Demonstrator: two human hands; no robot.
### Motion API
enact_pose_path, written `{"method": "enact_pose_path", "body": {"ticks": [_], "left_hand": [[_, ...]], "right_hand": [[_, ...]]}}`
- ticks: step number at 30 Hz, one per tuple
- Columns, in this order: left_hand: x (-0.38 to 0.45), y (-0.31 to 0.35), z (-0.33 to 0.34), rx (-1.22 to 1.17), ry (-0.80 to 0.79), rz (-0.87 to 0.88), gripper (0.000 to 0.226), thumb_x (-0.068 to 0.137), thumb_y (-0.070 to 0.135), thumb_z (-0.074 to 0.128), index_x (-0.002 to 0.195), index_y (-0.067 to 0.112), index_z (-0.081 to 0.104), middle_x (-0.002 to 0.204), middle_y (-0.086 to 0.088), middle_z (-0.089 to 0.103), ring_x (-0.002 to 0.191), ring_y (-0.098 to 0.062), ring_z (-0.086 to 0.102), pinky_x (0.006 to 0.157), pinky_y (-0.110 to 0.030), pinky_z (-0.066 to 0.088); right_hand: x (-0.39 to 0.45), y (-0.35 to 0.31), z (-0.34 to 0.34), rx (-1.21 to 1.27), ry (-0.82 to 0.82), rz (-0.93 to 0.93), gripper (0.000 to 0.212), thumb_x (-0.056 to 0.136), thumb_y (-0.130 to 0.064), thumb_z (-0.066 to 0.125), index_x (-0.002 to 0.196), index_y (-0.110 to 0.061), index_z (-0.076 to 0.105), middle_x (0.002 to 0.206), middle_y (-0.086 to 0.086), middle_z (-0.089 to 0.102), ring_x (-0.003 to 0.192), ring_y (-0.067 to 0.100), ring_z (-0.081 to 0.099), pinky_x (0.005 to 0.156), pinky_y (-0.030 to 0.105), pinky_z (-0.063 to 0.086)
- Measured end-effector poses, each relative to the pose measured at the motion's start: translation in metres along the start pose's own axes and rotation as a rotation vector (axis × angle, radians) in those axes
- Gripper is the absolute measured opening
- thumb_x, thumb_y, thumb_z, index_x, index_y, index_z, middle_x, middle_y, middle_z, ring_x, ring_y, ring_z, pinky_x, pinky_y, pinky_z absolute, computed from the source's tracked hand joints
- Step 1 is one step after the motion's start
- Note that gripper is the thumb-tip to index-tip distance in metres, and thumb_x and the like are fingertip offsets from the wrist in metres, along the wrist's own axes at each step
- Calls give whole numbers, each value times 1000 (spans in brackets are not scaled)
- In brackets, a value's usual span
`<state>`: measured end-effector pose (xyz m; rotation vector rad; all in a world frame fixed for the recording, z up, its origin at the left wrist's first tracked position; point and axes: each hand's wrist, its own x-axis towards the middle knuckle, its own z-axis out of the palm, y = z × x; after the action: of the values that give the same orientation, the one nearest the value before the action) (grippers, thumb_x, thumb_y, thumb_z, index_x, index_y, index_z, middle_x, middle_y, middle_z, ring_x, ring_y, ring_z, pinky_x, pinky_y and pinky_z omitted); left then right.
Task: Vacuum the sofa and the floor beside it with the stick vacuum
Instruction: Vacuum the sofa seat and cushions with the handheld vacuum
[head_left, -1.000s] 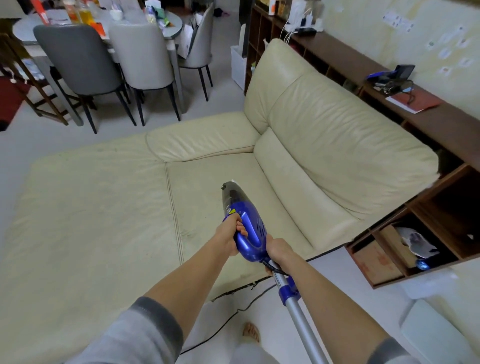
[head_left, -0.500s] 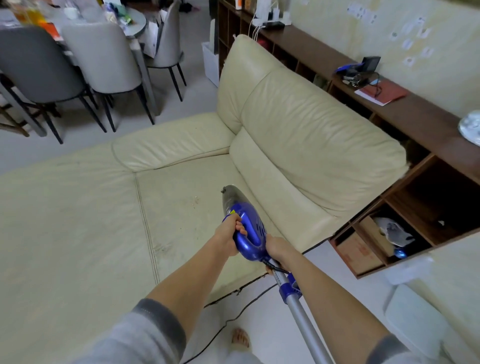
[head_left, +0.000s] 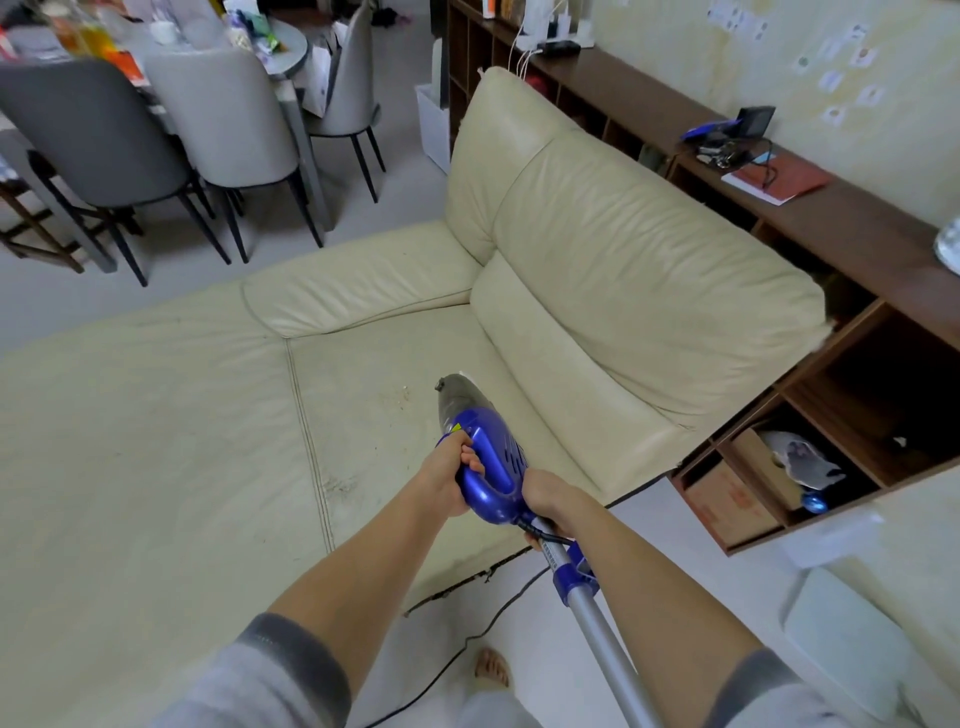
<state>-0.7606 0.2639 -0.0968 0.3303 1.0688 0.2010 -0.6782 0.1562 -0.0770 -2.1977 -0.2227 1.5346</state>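
- The person holds a blue stick vacuum (head_left: 488, 457) over the cream sofa (head_left: 597, 270); its grey nose points toward 12 o'clock, above the seat cushion.
- The left hand (head_left: 448, 480) wraps the looped handle, fingers curled through the opening.
- The right hand (head_left: 545, 496) grips the vacuum at the base of the handle, where the silver tube (head_left: 597, 629) leaves toward 5 o'clock; its fingers are hidden underneath, so the exact grip is hard to make out.
- A black cord (head_left: 467, 644) runs across the pale floor (head_left: 675, 525) at 6 o'clock, near a bare foot (head_left: 491, 667).
- Specks of dirt lie on the seat cushion at 9 o'clock from the vacuum, beside the seam.
- A brown shelf (head_left: 857, 218) stands behind the sofa at 2 o'clock.
- A table (head_left: 291, 52) with grey chairs (head_left: 98, 135) sits at 10 o'clock.
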Motion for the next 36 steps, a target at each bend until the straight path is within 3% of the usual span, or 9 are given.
{"method": "enact_pose_path", "body": {"ticks": [14, 21, 26, 31, 34, 36], "left_hand": [[-35, 10, -57, -25, 46, 52, 21, 91, 10, 53, 70, 14, 48, 47, 5, 40, 31, -4, 37, 32, -14, 35], [-47, 18, -92, -62, 55, 81, 11, 88, 8, 50, 79, 13, 52, 48, 5, 41, 33, -4, 38, 33, -14, 35], [-61, 23, -112, -105, 60, 94, 15, 88, 7, 49, 74, 14, 51, 44, 5, 42, 31, -4, 38, 32, -15, 35], [-69, 27, -135, -134, 78, 124, 12, 87, 6, 50, 77, 13, 52, 46, 5, 42, 32, -4, 38, 32, -14, 35], [-76, 31, -153, -154, 80, 133, 13, 85, 5, 50, 75, 13, 51, 47, 5, 42, 33, -5, 38, 32, -15, 35], [-81, 34, -163, -167, 88, 148, 16, 85, 5, 49, 72, 13, 50, 45, 5, 42, 32, -5, 38, 32, -15, 35]], "right_hand": [[-25, -5, 61, -82, -3, -33, 18, 95, -9, 42, 78, -4, 46, 67, 13, 50, 53, 20, 46, 62, 31, 43], [-22, -11, 94, -157, -1, -111, 12, 95, -11, 43, 87, -3, 49, 76, 17, 54, 54, 21, 48, 62, 33, 45], [-23, -16, 116, -247, 5, -171, 19, 94, -10, 44, 75, -6, 46, 72, 14, 53, 58, 21, 47, 68, 35, 45], [-26, -22, 139, -309, 6, -217, 11, 94, -15, 47, 87, -6, 48, 91, 18, 55, 75, 26, 52, 76, 38, 46], [-27, -26, 157, -348, 1, -246, 18, 93, -15, 48, 76, -12, 44, 92, 18, 55, 69, 24, 50, 78, 38, 45], [-30, -28, 168, -335, -12, -245, 14, 94, -17, 48, 82, -9, 47, 92, 18, 55, 69, 24, 49, 76, 37, 45]]}}
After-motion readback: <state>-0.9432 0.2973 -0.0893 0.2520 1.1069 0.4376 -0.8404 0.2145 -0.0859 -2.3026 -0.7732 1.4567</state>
